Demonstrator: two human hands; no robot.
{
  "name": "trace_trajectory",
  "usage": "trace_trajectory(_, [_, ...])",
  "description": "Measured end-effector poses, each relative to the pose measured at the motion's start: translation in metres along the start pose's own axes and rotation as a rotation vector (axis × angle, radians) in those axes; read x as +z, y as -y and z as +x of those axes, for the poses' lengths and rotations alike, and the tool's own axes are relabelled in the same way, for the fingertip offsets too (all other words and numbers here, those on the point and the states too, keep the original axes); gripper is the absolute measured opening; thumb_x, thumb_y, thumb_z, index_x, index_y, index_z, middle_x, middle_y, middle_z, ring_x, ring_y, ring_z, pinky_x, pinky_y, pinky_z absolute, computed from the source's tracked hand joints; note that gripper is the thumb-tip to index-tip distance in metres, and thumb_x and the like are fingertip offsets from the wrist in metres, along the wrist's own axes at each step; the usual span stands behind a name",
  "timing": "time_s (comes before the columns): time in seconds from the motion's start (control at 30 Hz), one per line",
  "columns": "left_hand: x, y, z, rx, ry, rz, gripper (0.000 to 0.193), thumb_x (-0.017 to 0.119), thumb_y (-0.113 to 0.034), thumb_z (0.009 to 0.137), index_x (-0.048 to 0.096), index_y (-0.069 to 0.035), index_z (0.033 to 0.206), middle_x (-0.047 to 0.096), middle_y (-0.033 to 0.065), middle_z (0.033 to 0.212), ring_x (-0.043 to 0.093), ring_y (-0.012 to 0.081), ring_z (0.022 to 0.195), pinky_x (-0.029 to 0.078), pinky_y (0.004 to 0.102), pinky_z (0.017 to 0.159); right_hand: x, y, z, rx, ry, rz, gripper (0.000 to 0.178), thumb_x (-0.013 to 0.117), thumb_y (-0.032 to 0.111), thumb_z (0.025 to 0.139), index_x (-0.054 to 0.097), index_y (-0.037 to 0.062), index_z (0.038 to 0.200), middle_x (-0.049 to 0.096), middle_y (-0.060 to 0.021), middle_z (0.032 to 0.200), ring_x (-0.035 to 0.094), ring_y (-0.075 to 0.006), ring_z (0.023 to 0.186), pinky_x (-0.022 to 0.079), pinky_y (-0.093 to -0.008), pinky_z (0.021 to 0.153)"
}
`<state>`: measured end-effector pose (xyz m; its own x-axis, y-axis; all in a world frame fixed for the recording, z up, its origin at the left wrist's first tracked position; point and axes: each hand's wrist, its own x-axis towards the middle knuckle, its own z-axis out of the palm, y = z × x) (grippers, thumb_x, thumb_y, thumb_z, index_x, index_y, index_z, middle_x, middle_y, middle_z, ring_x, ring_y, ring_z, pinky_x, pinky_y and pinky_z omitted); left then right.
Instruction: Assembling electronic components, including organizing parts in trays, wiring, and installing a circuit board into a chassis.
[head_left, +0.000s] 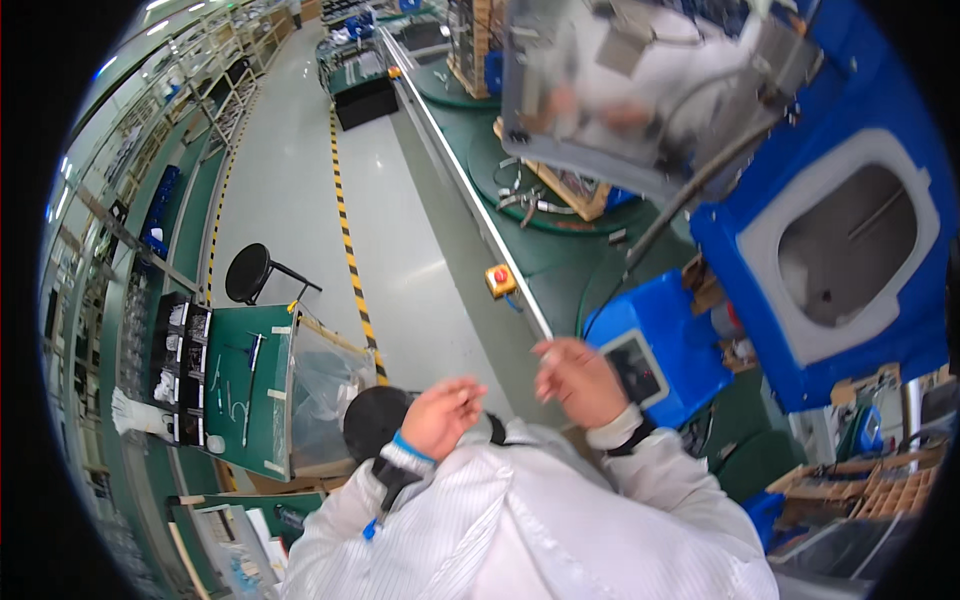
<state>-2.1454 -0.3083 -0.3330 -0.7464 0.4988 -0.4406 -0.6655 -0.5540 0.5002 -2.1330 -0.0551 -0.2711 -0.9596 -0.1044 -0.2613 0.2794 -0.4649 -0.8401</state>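
Observation:
My left hand (440, 418) is raised in front of my chest, fingers loosely bent and pointing right, with nothing visible in it. A blue band (412, 447) circles that wrist, above a dark cuff. Across a gap, my right hand (585, 382) is held up with its fingers half bent and apart, and I see nothing in it either. It is nearest to the long rail edge of the green workbench (520, 265) and a blue box with a dark screen (655, 365). Both sleeves are white. A black round seat (376, 420) shows just beyond my left hand.
A yellow box with a red button (500, 281) sits on the rail. Right stands a large blue housing with an oval window (850, 240). A clear panel (600, 100) has a person's blurred hands behind it. Left are a green table (240, 400) and black stool (250, 272).

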Motion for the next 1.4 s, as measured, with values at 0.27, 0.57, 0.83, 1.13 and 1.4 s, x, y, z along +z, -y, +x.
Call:
trace_trajectory(0.27, [0.041, -0.003, 0.065, -0.179, 0.133, 0.151, 0.025, 0.050, -0.006, 0.096, 0.057, 0.000, 0.119, 0.064, 0.0103, 0.099, 0.059, 0.0188, 0.084, 0.051, 0.0337, 0.078, -0.062, 0.059, -0.028, -0.261, 0.049, 0.517, 0.033, 0.048, 0.022, 0.102, 0.053, -0.0032, 0.123, 0.061, -0.0099, 0.081, 0.058, -0.0219, 0.070, 0.046, -0.0348, 0.068])
trace_trajectory(0.57, [0.052, -0.028, 0.139, -0.422, 0.085, 0.284, 0.024, 0.052, -0.011, 0.096, 0.059, 0.000, 0.115, 0.058, 0.0049, 0.083, 0.050, 0.0152, 0.070, 0.044, 0.0287, 0.063, -0.089, 0.051, 0.001, -0.343, -0.180, 0.631, 0.026, 0.053, 0.016, 0.100, 0.059, 0.0014, 0.120, 0.067, -0.0122, 0.094, 0.060, -0.0201, 0.070, 0.047, -0.0338, 0.068])
trace_trajectory(0.83, [0.087, -0.063, 0.238, -0.515, 0.249, 0.502, 0.024, 0.048, -0.010, 0.097, 0.059, -0.001, 0.117, 0.050, 0.0015, 0.074, 0.043, 0.0116, 0.061, 0.037, 0.0252, 0.056, -0.103, 0.055, 0.024, -0.358, -0.477, 0.685, 0.024, 0.055, 0.025, 0.100, 0.058, 0.0019, 0.108, 0.063, -0.0064, 0.076, 0.054, -0.0147, 0.058, 0.041, -0.0279, 0.054])
trace_trajectory(1.13, [0.194, -0.039, 0.302, -0.235, 0.785, 0.853, 0.044, 0.060, -0.005, 0.094, 0.051, -0.003, 0.137, 0.051, -0.0014, 0.072, 0.046, 0.0062, 0.061, 0.038, 0.0234, 0.054, -0.082, 0.026, -0.005, -0.353, -0.818, 0.624, 0.029, 0.054, 0.025, 0.101, 0.057, -0.0012, 0.113, 0.060, -0.0051, 0.072, 0.048, -0.0134, 0.052, 0.038, -0.0284, 0.050])
trace_trajectory(1.4, [0.186, -0.040, 0.290, 0.622, 0.900, 1.367, 0.017, 0.066, -0.016, 0.092, 0.071, -0.001, 0.098, 0.052, 0.0074, 0.069, 0.051, 0.0187, 0.062, 0.040, 0.0322, 0.060, -0.056, 0.000, -0.053, -0.453, -0.802, 0.617, 0.023, 0.055, 0.017, 0.099, 0.059, 0.0006, 0.115, 0.065, -0.0086, 0.077, 0.057, -0.0193, 0.059, 0.045, -0.0333, 0.059])
